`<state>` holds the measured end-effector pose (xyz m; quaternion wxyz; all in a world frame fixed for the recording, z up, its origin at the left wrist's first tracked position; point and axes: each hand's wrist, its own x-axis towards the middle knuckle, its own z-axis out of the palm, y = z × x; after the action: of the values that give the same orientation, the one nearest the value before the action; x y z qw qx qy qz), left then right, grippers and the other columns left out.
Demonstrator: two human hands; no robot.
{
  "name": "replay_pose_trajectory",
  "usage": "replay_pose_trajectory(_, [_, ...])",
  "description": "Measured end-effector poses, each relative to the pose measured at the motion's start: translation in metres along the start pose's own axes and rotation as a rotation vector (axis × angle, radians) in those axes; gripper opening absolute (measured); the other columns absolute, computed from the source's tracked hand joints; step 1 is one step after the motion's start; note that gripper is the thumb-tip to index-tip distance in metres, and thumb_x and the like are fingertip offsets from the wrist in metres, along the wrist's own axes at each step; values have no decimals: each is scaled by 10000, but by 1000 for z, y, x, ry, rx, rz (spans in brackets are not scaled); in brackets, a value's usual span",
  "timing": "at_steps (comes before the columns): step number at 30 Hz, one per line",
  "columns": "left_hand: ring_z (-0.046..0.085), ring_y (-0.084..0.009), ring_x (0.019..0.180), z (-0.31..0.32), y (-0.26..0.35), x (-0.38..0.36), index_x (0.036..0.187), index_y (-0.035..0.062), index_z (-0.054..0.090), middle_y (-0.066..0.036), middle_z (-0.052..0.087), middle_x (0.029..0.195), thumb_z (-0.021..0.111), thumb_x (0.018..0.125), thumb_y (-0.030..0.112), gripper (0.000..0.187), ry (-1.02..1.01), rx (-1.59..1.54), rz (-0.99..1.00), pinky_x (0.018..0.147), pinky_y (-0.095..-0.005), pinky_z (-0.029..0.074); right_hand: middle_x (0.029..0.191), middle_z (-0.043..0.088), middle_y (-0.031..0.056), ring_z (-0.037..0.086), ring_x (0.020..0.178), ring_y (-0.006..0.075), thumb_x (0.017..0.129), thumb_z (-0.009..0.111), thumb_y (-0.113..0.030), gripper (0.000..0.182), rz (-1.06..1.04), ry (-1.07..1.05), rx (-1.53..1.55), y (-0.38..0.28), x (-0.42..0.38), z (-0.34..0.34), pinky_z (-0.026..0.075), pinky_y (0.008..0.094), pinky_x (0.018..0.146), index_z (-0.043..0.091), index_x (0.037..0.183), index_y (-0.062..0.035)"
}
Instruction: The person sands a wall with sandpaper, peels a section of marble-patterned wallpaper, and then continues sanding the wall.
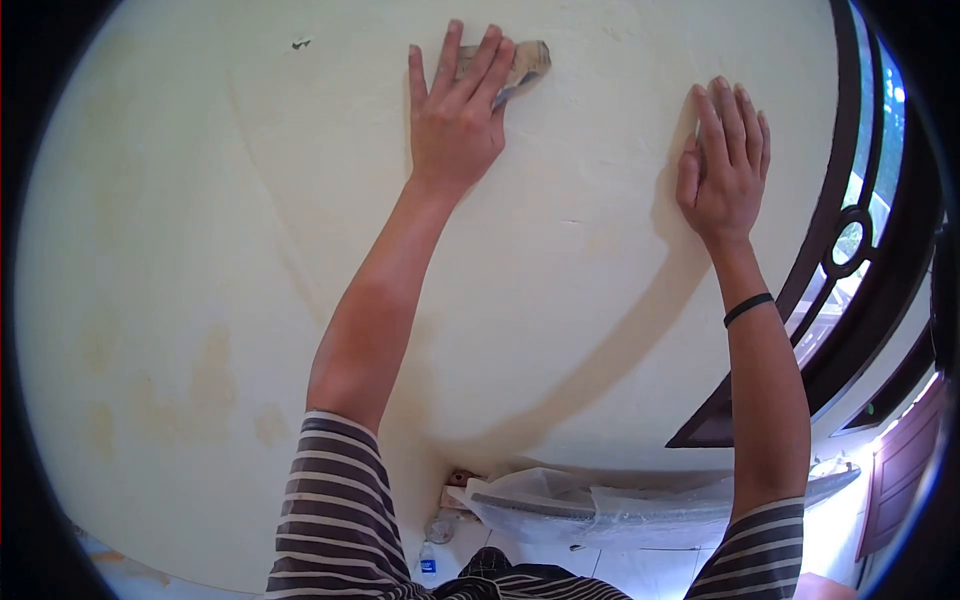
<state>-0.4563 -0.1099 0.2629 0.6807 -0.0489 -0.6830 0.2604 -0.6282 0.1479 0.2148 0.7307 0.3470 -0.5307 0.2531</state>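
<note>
My left hand [455,135] presses a creased piece of sandpaper [528,62], brown on its back with a grey side showing, flat against the cream wall [520,310]. Its fingers are stretched over the sheet, and part of the sheet sticks out to the right. My right hand [728,175] is at the wall farther right, beside the dark window frame. The fingers there are stretched upward and the thumb lies at the side. A thin pale edge shows between thumb and fingers, too small to make out.
A small chipped spot [301,43] and yellowish stains [212,370] mark the wall. The dark wooden window frame [815,270] curves along the right. Below, clear plastic sheeting [560,505] covers a long object by the wall. A bottle with a blue label [428,560] stands on the tiled floor.
</note>
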Motion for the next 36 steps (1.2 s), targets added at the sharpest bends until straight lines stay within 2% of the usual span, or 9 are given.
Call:
replay_pose_trajectory(3, [399, -302, 1517, 1, 6, -6, 1474, 179, 592, 32, 539, 1561, 751, 816, 73, 685, 28, 46, -60, 1233, -647, 213, 1549, 538, 37, 443, 1471, 271, 945, 529, -180, 526, -3, -7, 13, 1, -1, -1, 283, 475, 1257, 593, 1466, -205])
replay_pose_trajectory(9, [376, -315, 1529, -12, 10, -34, 1503, 204, 568, 61, 542, 1560, 671, 962, 160, 552, -78, 195, -127, 1248, -624, 143, 1551, 536, 35, 438, 1475, 267, 944, 532, -183, 522, 0, -12, 15, 0, -2, -2, 276, 470, 1262, 595, 1462, -201])
replay_pose_trajectory(12, [381, -323, 1526, -4, -3, 5, 1494, 203, 580, 64, 551, 1554, 688, 907, 131, 602, 36, 188, -149, 1244, -632, 127, 1551, 537, 35, 436, 1476, 267, 943, 537, -182, 521, -1, -18, 9, 3, 1, -3, 278, 467, 1263, 598, 1460, -199])
replay_pose_trajectory(15, [373, -319, 1531, -10, -5, -6, 1488, 206, 589, 69, 559, 1546, 695, 902, 133, 600, 51, 129, -124, 1245, -621, 109, 1549, 538, 36, 436, 1476, 266, 941, 540, -176, 520, -10, -22, 22, 0, -1, -5, 278, 464, 1263, 599, 1457, -192])
replay_pose_trajectory(18, [353, -315, 1539, -18, 8, -44, 1493, 209, 582, 73, 565, 1539, 676, 965, 175, 537, -102, 193, -156, 1243, -610, 102, 1549, 537, 37, 435, 1476, 266, 942, 539, -176, 519, -8, -23, 20, 1, -1, -5, 276, 464, 1264, 598, 1458, -186])
replay_pose_trajectory(22, [340, -313, 1546, -10, -2, -15, 1502, 204, 572, 84, 556, 1548, 692, 879, 80, 646, 2, 147, -151, 1238, -616, 105, 1549, 537, 39, 435, 1477, 267, 949, 540, -189, 514, -9, -22, 24, 4, -1, -4, 277, 467, 1261, 598, 1459, -183])
replay_pose_trajectory(25, [340, -310, 1545, -11, -7, -7, 1494, 206, 578, 89, 551, 1552, 703, 872, 78, 647, 16, 125, -153, 1238, -619, 91, 1548, 538, 40, 436, 1477, 268, 946, 545, -182, 516, -20, -10, 24, 3, -1, -3, 286, 469, 1255, 599, 1459, -182])
replay_pose_trajectory(31, [339, -303, 1542, -23, 8, -32, 1485, 215, 582, 94, 563, 1536, 663, 993, 218, 499, -111, 185, -165, 1232, -626, 93, 1547, 541, 44, 439, 1476, 272, 945, 534, -174, 516, -6, -13, 36, 3, 0, -4, 284, 472, 1256, 604, 1456, -177])
replay_pose_trajectory(36, [359, -297, 1531, -19, -4, 0, 1460, 183, 603, 84, 569, 1531, 656, 997, 213, 467, -58, 207, -151, 1231, -620, 107, 1549, 539, 49, 440, 1475, 279, 946, 526, -176, 516, -11, -5, 18, 2, -1, -2, 283, 476, 1257, 603, 1456, -170])
